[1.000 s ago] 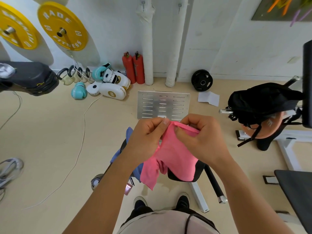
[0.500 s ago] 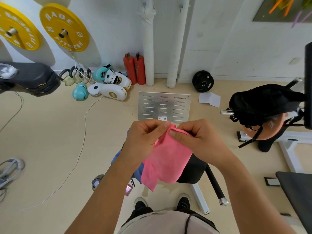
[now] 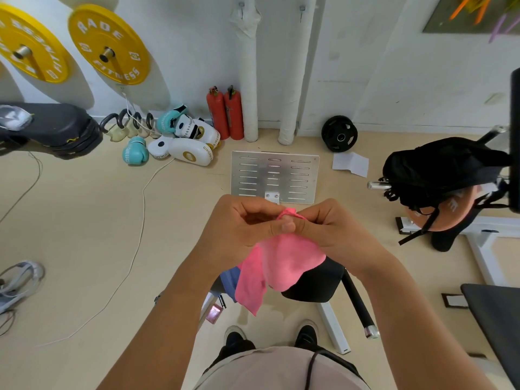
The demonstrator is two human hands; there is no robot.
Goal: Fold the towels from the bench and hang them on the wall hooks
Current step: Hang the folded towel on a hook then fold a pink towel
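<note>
A pink towel (image 3: 281,263) hangs in the air in front of me, above the black bench seat (image 3: 318,282). My left hand (image 3: 242,226) and my right hand (image 3: 334,229) are pressed close together and both pinch its bunched top edge. A blue towel (image 3: 229,280) lies on the bench, mostly hidden behind the pink one. Two wall hooks (image 3: 241,8) (image 3: 302,9) sit high on the white wall, above two white wrapped pipes.
A slotted metal plate (image 3: 274,175) lies on the floor ahead. Boxing gloves (image 3: 180,139), kettlebells and two red extinguishers (image 3: 225,112) line the wall. A black bag (image 3: 441,170) rests on a rack at right. A white cable (image 3: 135,220) crosses the floor at left.
My hands have drawn together, bunching the towel's top edge between them. The hanging pink cloth has folded over and shifted a little.
</note>
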